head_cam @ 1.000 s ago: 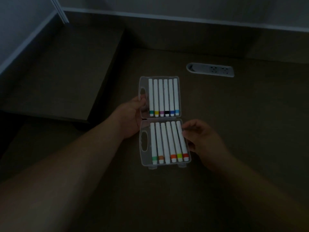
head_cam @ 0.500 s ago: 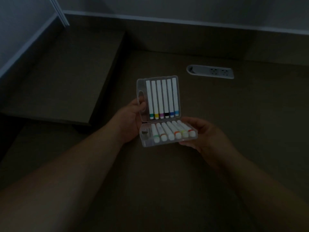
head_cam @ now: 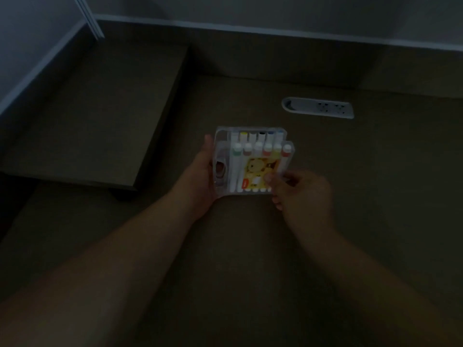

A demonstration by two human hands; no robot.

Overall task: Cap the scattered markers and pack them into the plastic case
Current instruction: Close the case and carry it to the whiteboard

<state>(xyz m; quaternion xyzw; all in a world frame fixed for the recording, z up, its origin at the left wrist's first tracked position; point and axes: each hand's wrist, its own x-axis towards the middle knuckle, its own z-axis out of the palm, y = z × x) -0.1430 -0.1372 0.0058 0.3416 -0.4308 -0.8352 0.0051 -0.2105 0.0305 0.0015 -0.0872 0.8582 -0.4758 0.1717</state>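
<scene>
The clear plastic case [head_cam: 290, 156] is folded almost closed above the brown desk, its near half swung up over the far half. Two rows of capped white markers [head_cam: 258, 149] show through it, coloured caps pointing away from me. A yellow cartoon label [head_cam: 260, 171] faces me on the outer side. My left hand [head_cam: 200, 176] grips the case's left edge by the handle cutout. My right hand [head_cam: 300, 191] pinches the lower right corner of the folded half.
A white socket strip [head_cam: 318, 107] is set into the desk behind the case on the right. A raised brown platform [head_cam: 95, 116] fills the left side, with a white frame edge [head_cam: 87, 16] at the back left.
The case lay flat and open a second ago. My right hand has lifted the near half and folded it up over the far half, while my left hand kept hold of the left edge.
</scene>
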